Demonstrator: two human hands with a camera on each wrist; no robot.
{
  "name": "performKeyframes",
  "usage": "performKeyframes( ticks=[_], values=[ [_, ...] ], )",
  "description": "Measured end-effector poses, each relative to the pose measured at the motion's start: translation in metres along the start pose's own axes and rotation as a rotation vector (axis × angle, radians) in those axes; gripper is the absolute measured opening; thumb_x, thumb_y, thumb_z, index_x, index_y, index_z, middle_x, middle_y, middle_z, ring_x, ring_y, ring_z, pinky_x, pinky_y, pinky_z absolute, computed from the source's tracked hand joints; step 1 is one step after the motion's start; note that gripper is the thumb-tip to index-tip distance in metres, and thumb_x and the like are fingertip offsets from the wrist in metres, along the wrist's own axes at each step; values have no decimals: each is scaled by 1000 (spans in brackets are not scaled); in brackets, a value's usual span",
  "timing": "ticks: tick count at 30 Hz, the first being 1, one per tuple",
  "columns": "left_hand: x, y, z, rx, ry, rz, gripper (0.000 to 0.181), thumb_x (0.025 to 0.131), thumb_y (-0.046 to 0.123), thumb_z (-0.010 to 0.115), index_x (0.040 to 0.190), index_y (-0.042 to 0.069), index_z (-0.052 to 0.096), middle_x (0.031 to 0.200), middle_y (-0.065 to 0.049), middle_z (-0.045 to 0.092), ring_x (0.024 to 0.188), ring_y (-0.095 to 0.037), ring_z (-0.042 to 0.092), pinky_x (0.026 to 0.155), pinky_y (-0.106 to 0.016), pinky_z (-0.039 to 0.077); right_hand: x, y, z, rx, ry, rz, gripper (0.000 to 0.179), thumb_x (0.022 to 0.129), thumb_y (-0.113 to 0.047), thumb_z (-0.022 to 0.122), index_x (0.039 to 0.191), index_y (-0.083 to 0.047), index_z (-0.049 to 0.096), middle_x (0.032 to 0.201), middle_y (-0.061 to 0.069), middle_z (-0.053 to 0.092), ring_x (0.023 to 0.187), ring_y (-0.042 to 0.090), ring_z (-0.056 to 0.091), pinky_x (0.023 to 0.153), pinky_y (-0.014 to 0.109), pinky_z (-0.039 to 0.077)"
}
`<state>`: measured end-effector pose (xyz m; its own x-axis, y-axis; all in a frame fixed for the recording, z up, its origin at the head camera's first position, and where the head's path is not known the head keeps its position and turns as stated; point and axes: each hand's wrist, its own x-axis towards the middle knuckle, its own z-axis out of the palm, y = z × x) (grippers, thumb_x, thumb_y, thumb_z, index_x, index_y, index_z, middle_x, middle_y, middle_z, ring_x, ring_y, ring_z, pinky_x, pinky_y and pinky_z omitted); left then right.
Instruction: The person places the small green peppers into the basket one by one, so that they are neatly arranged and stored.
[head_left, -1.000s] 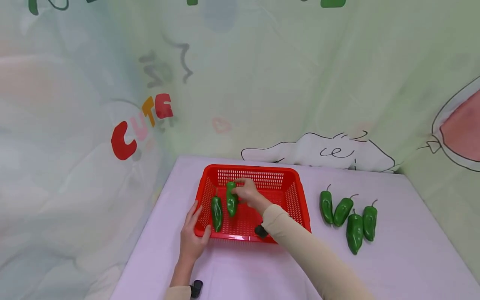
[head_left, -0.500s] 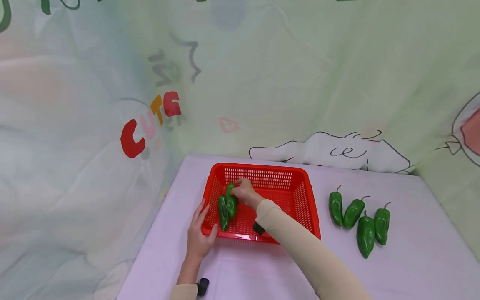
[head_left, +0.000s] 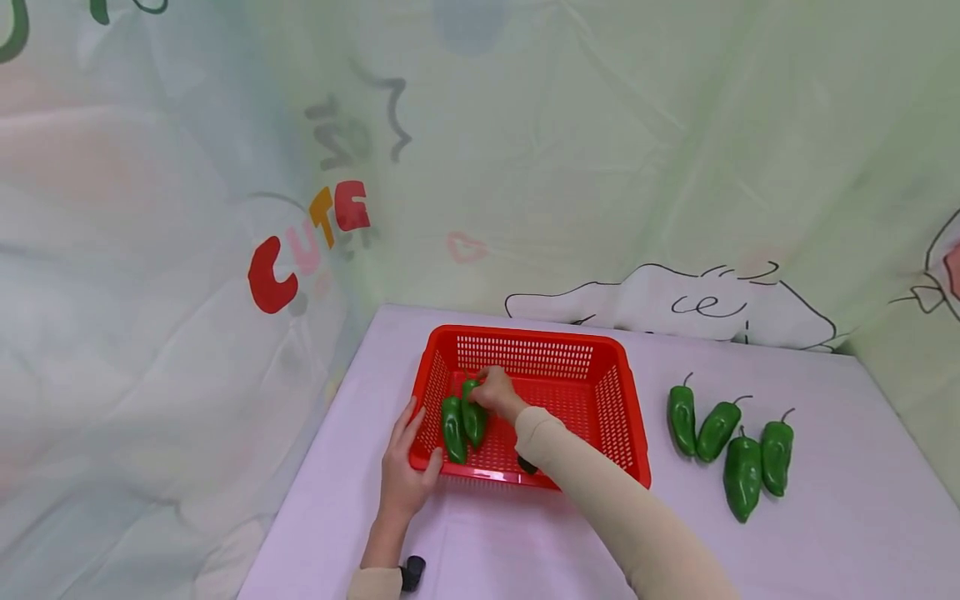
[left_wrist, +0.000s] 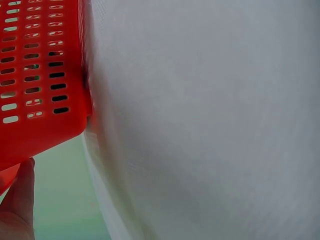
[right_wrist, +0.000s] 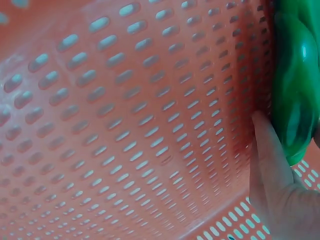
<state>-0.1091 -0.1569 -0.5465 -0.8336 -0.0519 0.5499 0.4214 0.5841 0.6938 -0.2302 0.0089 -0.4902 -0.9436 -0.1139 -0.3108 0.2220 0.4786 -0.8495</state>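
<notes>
In the head view a red plastic basket [head_left: 540,333] holds two green peppers at its left side. My right hand [head_left: 497,392] reaches into it and pinches the upper end of one green pepper [head_left: 474,423]. The right wrist view shows that glossy pepper [right_wrist: 295,95] between the fingers, against the slotted basket bottom. Close alongside, to the left, lies the other green pepper [head_left: 453,433]. My left hand [head_left: 405,475] grips the basket's front left corner, fingers along the left rim and thumb at the front rim. The left wrist view has the basket's slotted wall [left_wrist: 40,100] and part of that hand [left_wrist: 17,210].
Several green peppers lie grouped on the table right of the basket, among them a large front pepper [head_left: 742,479] and a back pepper [head_left: 681,421]. The table [head_left: 525,550] has a pale lilac cover. A printed curtain [head_left: 562,167] hangs behind and at the sides.
The head view has swung slightly, so everything sits further right. The right hand has lowered its pepper beside the other one in the basket. The left hand stays at the corner.
</notes>
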Motion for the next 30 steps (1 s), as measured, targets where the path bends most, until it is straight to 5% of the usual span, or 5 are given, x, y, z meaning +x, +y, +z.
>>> performKeyframes(
  ticks=[7, 12, 21, 26, 30],
  values=[
    [0, 0, 3, 15, 16, 33, 63, 75, 7, 72, 135, -2, 56, 150, -13, 45, 134, -31, 47, 99, -45, 47, -4, 0, -3, -101, 24, -18, 47, 76, 1, 71, 119, 13, 56, 106, 22, 62, 86, 26, 61, 74, 35, 59],
    [0, -2, 2, 9, 30, 52, 61, 76, 6, 70, 135, -2, 56, 149, -14, 46, 133, -30, 48, 108, -26, 37, -8, -5, -10, -137, 19, -23, 31, 75, -3, 71, 100, 9, 57, 89, 15, 59, 74, 21, 54, 64, 30, 53],
    [0, -1, -2, 20, 12, 10, 62, 77, 6, 71, 137, -1, 55, 150, -13, 44, 135, -30, 46, 100, -47, 46, -13, -17, -33, -128, -60, -65, 53, 93, -13, 60, 137, 11, 45, 133, 24, 52, 77, 19, 51, 73, 32, 51],
    [0, -2, -1, 18, 16, 8, 62, 77, 7, 71, 136, -2, 55, 150, -13, 44, 134, -31, 47, 96, -50, 48, -18, -26, -53, -107, -85, -85, 51, 98, -15, 57, 143, 5, 42, 120, 21, 58, 63, 14, 49, 61, 31, 49],
    [-1, -1, 1, 3, 15, 14, 61, 77, 7, 69, 136, -3, 55, 150, -14, 44, 134, -33, 47, 95, -51, 48, -26, -27, -77, -99, -77, -121, 50, 99, -15, 55, 144, 4, 43, 131, 24, 55, 101, 28, 62, 81, 41, 57]
  ],
)
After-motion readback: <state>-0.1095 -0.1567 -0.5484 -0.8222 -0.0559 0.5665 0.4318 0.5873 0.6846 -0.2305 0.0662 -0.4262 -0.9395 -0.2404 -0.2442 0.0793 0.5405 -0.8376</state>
